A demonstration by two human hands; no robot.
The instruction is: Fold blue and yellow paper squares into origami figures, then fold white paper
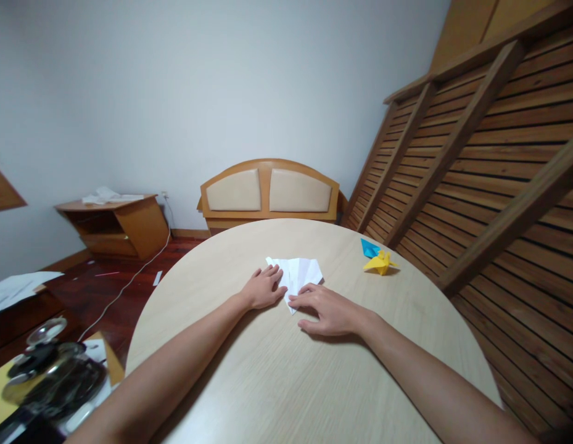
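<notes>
A creased sheet of white folded paper (pixel 295 272) lies on the round table, its wide end away from me and a point toward me. My left hand (pixel 264 287) rests flat over its left edge with the fingers spread. On the right side, my right hand (pixel 324 310) touches the paper near its lower point, fingers apart and slightly bent. Neither hand grips the sheet. Both hands cover parts of the paper's edges.
On the right of the pale round table (pixel 212 370) sit a yellow origami figure (pixel 381 264) and a blue origami piece (pixel 370 248). Slatted wooden panels (pixel 475 160) lean along the right. A cluttered surface with dark items (pixel 59 382) stands at the lower left.
</notes>
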